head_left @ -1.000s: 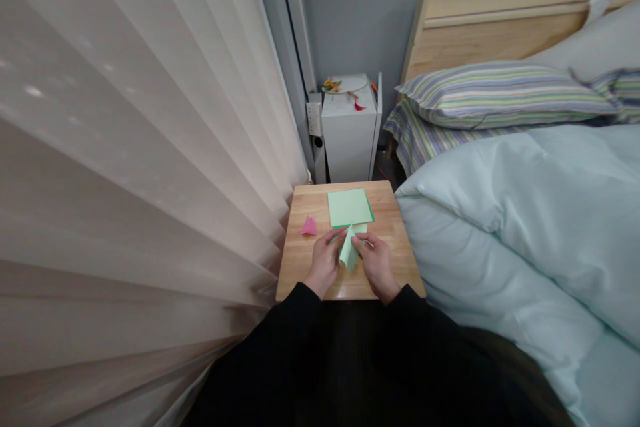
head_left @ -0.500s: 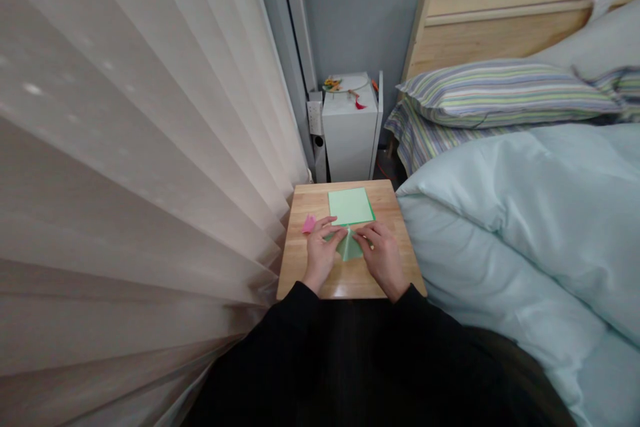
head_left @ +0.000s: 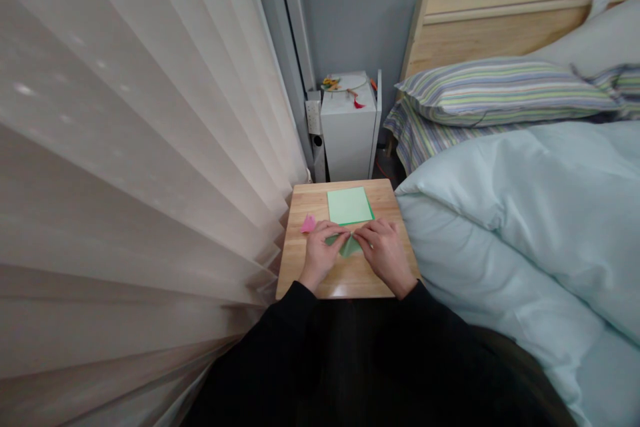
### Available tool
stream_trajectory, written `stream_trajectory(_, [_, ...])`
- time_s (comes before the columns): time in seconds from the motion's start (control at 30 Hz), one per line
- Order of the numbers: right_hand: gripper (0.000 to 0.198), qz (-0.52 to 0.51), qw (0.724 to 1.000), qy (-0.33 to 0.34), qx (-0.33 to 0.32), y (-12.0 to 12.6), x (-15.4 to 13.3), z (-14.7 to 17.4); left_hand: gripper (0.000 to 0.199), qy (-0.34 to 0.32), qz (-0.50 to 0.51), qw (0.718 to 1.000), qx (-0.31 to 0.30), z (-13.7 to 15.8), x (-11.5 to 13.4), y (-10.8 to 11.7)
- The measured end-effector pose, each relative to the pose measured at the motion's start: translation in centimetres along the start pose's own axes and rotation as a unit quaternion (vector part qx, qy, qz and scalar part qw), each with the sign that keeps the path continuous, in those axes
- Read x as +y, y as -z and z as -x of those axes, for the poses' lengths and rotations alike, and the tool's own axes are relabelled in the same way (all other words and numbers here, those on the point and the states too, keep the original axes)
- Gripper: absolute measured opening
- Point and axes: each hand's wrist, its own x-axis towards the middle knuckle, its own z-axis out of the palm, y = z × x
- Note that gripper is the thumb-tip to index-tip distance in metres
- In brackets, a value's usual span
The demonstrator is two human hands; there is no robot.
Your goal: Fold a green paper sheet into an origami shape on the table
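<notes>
A partly folded piece of green origami paper (head_left: 351, 246) is pinched between my two hands above the small wooden table (head_left: 350, 283). My left hand (head_left: 322, 248) grips its left side with thumb and fingers. On the other side, my right hand (head_left: 385, 249) pinches its upper right part, the fingertips of both hands close together. Fingers cover much of the paper's upper edge. Just beyond the hands lies a stack of square green paper sheets (head_left: 349, 205), the top one pale. A small pink folded paper piece (head_left: 308, 223) rests left of my left hand.
Pleated curtains (head_left: 200, 167) hang along the table's left side. A bed with a pale blue quilt (head_left: 500, 227) borders the right. Behind the table stands a white cabinet (head_left: 349, 137) with small items, including a red tassel (head_left: 359, 105), on top.
My fingertips have drawn closer together on the green paper, and less of it shows between them. My right hand has turned slightly inward. The stack and pink piece stay put.
</notes>
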Motion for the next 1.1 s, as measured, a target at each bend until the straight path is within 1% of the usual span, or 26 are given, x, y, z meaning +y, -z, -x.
stream_trajectory(0.17, [0.023,-0.072,0.997,-0.011,-0.021,-0.2,0.2,0.0,0.003,0.006,0.010,1.000,-0.009,0.0,0.4,0.0])
stream_trajectory(0.43, [0.018,-0.077,0.995,-0.006,-0.058,0.4,-0.2,-0.1,0.004,-0.009,-0.005,1.000,-0.018,0.0,0.9,0.1])
stream_trajectory(0.57, [0.018,-0.114,0.991,-0.008,-0.062,0.5,0.0,-0.2,0.003,-0.016,0.001,0.999,-0.034,0.0,0.8,0.1])
stream_trajectory(0.63, [0.017,-0.147,0.987,-0.026,-0.056,0.4,0.1,-0.2,0.005,-0.001,0.022,0.999,-0.033,0.1,0.6,0.0])
stream_trajectory(0.77, [0.016,-0.204,0.976,-0.072,-0.039,0.0,0.0,-0.2,0.011,0.069,0.084,0.994,-0.019,0.4,0.0,-0.6])
stream_trajectory(0.9, [0.010,-0.246,0.964,-0.102,-0.024,-0.3,-0.3,-0.2,0.016,0.140,0.150,0.979,0.019,0.8,-0.6,-1.5])
stream_trajectory(1.0, [0.010,-0.262,0.957,-0.121,0.001,-0.5,-0.3,-0.2,0.021,0.157,0.178,0.971,0.038,0.9,-0.5,-1.9])
stream_trajectory(1.1, [0.011,-0.253,0.959,-0.129,0.016,-0.5,-0.1,-0.2,0.027,0.154,0.179,0.972,0.003,1.0,0.1,-2.0])
